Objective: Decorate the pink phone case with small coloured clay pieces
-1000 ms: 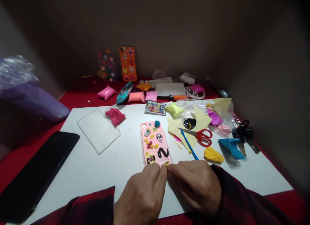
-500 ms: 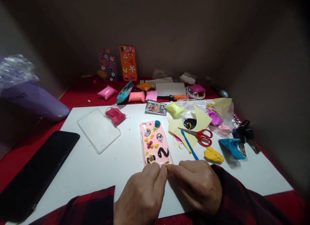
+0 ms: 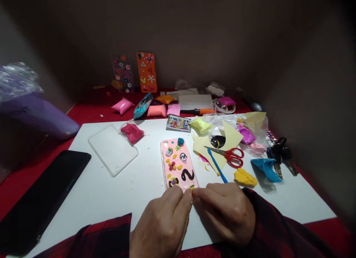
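Head view.

Pink decorated phone case, one: lying on a white sheet, its lower end beneath the fingertips, the rest reaching away beyond them. Carries a black curved piece just past the grip and a small yellow-and-blue piece right at it.

Left hand: fingers curled, thumb and forefinger brought together at the case's lower edge; whether anything is pinched there, cannot tell.

Right hand: fingers bent, tips meeting at the lower right corner, close to the left thumb; contents hidden, cannot tell.

Beyond the right hand: blue stick tool, red-handled scissors, yellow lump; farther right, blue packet.

Left of and beyond the left hand: clear case, with red packet at its edge; well left, black slab.

Straight beyond the grip, past the pink case: picture card. Farthest off, left: orange decorated case, upright.
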The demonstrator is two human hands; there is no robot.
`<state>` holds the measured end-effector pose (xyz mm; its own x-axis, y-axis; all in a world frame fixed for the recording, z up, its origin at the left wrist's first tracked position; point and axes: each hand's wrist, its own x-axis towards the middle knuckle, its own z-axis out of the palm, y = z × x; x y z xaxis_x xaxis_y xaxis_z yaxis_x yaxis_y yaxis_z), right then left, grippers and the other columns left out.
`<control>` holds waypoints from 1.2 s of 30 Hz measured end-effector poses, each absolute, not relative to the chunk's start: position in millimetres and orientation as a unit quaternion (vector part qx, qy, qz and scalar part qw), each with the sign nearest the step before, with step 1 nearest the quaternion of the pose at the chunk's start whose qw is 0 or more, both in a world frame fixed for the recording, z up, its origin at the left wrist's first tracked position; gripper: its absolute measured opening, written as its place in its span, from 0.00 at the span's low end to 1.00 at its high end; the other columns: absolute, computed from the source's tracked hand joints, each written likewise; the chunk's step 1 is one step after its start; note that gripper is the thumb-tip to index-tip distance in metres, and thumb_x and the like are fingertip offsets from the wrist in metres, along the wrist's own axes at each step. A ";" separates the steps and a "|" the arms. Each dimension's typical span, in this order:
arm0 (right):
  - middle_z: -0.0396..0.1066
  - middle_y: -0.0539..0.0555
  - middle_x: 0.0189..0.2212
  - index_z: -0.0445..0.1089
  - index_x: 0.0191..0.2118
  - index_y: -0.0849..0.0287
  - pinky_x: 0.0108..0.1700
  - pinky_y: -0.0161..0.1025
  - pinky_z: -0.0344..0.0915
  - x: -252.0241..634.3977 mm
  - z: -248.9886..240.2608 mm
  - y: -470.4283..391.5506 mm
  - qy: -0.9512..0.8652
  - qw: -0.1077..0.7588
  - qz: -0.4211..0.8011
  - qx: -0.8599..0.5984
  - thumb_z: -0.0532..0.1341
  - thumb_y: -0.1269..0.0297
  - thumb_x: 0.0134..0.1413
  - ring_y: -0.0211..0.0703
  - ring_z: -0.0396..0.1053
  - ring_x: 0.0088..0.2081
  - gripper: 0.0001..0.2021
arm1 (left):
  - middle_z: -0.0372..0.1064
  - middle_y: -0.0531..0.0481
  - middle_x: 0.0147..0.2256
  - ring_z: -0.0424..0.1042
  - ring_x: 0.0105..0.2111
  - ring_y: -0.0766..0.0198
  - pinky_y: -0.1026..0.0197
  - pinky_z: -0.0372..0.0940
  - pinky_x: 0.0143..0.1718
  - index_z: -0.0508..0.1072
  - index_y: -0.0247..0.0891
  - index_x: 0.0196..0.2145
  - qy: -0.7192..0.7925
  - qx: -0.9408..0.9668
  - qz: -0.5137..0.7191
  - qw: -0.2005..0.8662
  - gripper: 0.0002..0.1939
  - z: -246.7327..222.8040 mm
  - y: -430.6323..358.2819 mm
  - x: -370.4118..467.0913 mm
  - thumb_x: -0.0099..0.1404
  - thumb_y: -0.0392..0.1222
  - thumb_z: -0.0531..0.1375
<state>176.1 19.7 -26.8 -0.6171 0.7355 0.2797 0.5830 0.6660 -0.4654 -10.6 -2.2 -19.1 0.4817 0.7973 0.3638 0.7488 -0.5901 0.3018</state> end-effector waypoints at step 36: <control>0.70 0.54 0.30 0.69 0.41 0.60 0.28 0.35 0.65 171.9 -0.4 21.3 -0.351 0.473 0.686 -0.427 0.59 0.53 0.56 0.37 0.67 0.27 0.15 | 0.60 0.48 0.26 0.60 0.26 0.63 0.61 0.55 0.23 0.69 0.34 0.28 0.430 0.858 0.266 0.094 0.09 -17.4 -2.1 -12.2 0.64 0.29 0.53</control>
